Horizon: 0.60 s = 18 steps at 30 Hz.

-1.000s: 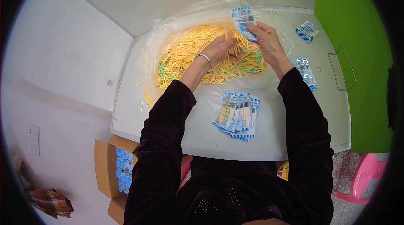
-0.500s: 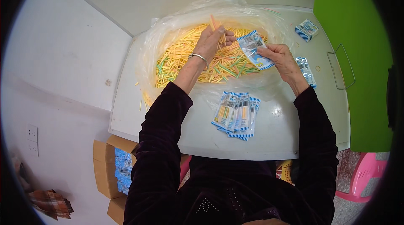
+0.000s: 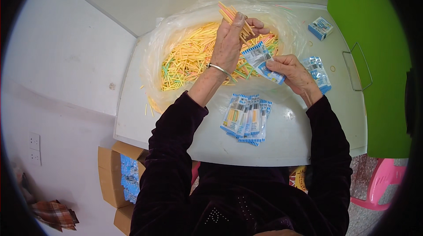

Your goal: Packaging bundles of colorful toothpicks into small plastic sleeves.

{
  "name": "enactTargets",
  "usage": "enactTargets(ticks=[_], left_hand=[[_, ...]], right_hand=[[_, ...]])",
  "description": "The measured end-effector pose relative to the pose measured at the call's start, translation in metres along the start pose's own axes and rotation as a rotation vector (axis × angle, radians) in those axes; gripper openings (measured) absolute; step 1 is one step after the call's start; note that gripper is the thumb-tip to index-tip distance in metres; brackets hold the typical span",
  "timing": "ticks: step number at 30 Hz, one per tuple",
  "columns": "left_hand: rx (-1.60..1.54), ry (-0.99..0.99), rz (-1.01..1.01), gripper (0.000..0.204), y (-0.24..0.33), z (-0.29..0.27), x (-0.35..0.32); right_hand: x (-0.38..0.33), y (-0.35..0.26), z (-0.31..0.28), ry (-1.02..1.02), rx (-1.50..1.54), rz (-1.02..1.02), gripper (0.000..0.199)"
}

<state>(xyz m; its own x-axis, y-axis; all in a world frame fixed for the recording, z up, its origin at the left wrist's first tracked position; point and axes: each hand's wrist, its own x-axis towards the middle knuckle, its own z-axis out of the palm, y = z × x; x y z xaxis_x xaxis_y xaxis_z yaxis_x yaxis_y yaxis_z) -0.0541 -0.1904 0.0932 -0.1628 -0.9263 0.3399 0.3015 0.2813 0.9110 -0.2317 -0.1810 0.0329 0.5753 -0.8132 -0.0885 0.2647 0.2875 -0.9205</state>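
Observation:
My left hand (image 3: 231, 42) is closed round a bunch of thin yellow and pink sticks (image 3: 230, 14), held up over the big clear plastic bag (image 3: 156, 46). Many loose sticks (image 3: 189, 55) in yellow, pink and green fill that bag. Between thumb and fingers, my right hand (image 3: 293, 73) pinches a small blue-and-white packet (image 3: 260, 59), tilted just below the left fingers. Nearer me on the table lies a fanned pile of filled packets (image 3: 246, 119), with sticks showing through their windows. Whether the held packet is open at its end I cannot tell.
A stack of flat packets (image 3: 318, 73) lies right of my right hand, and a bundled stack (image 3: 320, 28) behind it. A wire handle (image 3: 358, 67) stands at the table's right side. Below the left edge, a cardboard box (image 3: 110, 176) holds blue packets. A pink stool (image 3: 381, 183) is lower right.
My left hand has risen and moved right with the sticks, which now show as a fuller bunch. My right hand has brought the packet slightly lower and to the left.

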Motion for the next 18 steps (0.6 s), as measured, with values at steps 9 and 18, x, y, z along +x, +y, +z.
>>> enactTargets(ticks=[9, 18], left_hand=[[0.106, -0.061, 0.012, 0.041, -0.006, 0.01, -0.013], [0.144, 0.013, 0.032, 0.041, -0.012, 0.013, -0.023]], right_hand=[[-0.003, 0.006, -0.007, -0.034, -0.006, -0.048, 0.021], [-0.005, 0.006, -0.005, -0.027, -0.139, -0.095, 0.024]])
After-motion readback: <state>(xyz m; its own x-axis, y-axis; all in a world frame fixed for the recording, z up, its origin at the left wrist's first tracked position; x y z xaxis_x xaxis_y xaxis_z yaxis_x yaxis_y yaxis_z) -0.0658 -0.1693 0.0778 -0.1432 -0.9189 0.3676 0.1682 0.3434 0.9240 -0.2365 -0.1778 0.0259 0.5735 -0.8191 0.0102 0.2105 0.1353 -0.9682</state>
